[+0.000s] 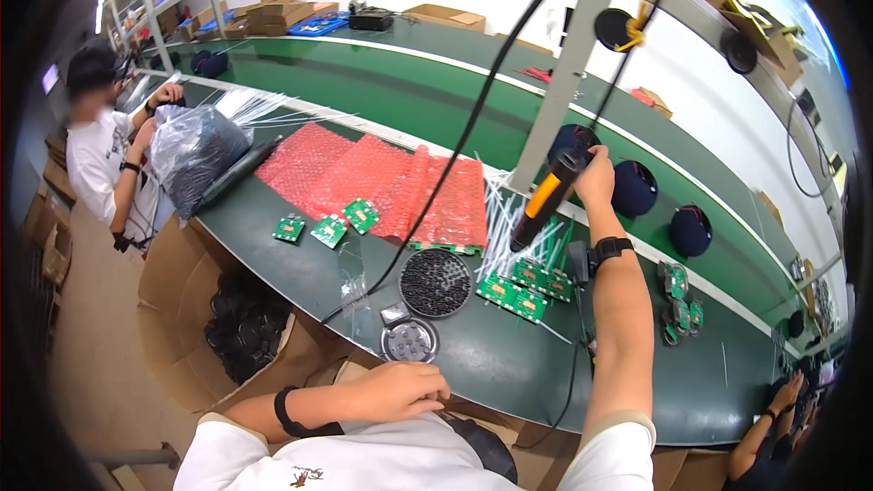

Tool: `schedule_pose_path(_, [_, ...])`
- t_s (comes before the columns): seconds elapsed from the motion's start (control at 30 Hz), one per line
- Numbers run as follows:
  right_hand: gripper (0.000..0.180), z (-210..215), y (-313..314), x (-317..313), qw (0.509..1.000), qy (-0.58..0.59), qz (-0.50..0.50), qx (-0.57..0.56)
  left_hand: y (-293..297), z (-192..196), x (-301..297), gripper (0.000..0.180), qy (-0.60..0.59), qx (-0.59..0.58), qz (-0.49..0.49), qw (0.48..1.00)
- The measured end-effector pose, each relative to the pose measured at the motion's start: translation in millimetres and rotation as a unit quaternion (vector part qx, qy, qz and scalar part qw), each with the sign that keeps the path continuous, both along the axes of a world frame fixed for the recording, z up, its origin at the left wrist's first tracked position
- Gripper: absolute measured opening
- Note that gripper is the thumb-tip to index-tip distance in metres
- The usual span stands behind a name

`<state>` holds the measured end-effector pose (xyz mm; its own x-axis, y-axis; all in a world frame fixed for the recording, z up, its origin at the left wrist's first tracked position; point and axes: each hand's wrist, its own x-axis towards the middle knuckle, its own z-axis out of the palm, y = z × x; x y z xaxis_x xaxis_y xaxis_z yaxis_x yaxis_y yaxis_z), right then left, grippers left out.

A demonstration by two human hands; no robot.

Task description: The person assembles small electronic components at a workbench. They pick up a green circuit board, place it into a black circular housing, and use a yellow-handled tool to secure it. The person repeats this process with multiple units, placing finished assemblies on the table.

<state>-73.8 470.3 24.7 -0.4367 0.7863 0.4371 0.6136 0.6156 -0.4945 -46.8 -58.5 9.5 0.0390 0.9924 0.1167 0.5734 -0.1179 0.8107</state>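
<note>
My right hand (597, 179) reaches out to the green belt, its fingers closed round the edge of a navy round shell (571, 139). Partly in front of those fingers hangs a black and orange electric screwdriver (543, 203), tilted on its cord. Drawn back to my body, my left hand (407, 391) has curled fingers with nothing visible in them. Just beyond it are a round dish of small grey parts (410, 340) and a black dish of dark screws (436, 283). Green circuit boards (511, 296) lie between my arms, beside white strips (509, 245).
Red bubble wrap (364, 173) covers part of the bench, with small green boards (329, 231) before it. More navy shells (634, 188) stand on the belt. A grey post (568, 64) rises ahead. At left, another person (100, 145) works beside a plastic bag (195, 150).
</note>
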Motion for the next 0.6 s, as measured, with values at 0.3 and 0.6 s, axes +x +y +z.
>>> schedule_pose_path(0.3, [0.056,28,-65,74,0.959,-0.060,0.274,-0.045,-3,10,-12,0.021,0.098,0.084,0.034,0.991])
schedule_pose_path(0.6, [0.042,8,-187,172,0.948,-0.128,0.282,-0.067,-14,11,-14,0.041,0.206,0.063,0.203,0.955])
